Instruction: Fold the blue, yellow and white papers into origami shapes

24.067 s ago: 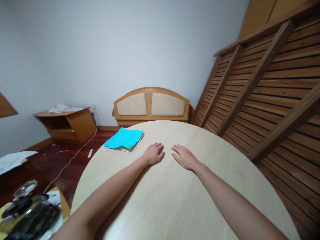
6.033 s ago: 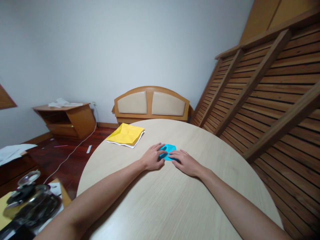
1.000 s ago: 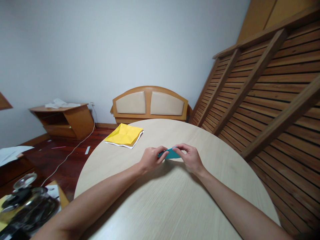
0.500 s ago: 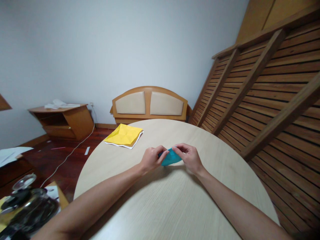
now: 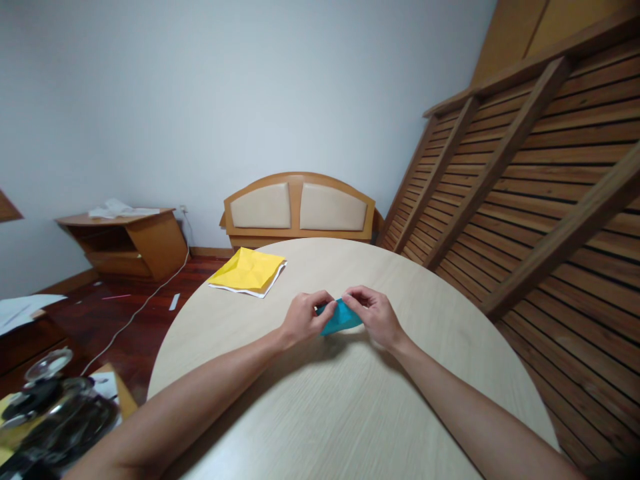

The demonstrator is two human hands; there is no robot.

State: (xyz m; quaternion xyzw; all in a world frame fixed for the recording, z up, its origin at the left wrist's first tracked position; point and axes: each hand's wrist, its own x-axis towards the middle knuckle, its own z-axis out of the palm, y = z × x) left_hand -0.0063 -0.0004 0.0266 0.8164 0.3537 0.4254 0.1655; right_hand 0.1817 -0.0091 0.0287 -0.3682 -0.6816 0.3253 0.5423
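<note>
Two hands are meeting in the middle of the round desk [image 5: 350, 413]. The left hand [image 5: 301, 320] is pinching one side of a small blue paper [image 5: 339, 319], and the right hand [image 5: 376, 316] is pinching the other side. Both grips are closed on the paper. The paper is being held just above the desk top, between the two hands, and it is tilting a little.

The blue paper is already looking small and thick, with a pointed corner showing, so it seems some folds are already made. It is not looking like a finished shape yet, so more folding seems to be left. How many folds are inside cannot be told, because fingers are hiding part of it.

Farther back on the desk, well apart from the hands, a stack of yellow paper [image 5: 249, 271] is lying flat with white sheets peeking out under it.

Behind the desk a wooden headboard [image 5: 299, 208] is leaning at the wall. A low wooden stand [image 5: 131, 243] is sitting on the floor to the left.
</note>
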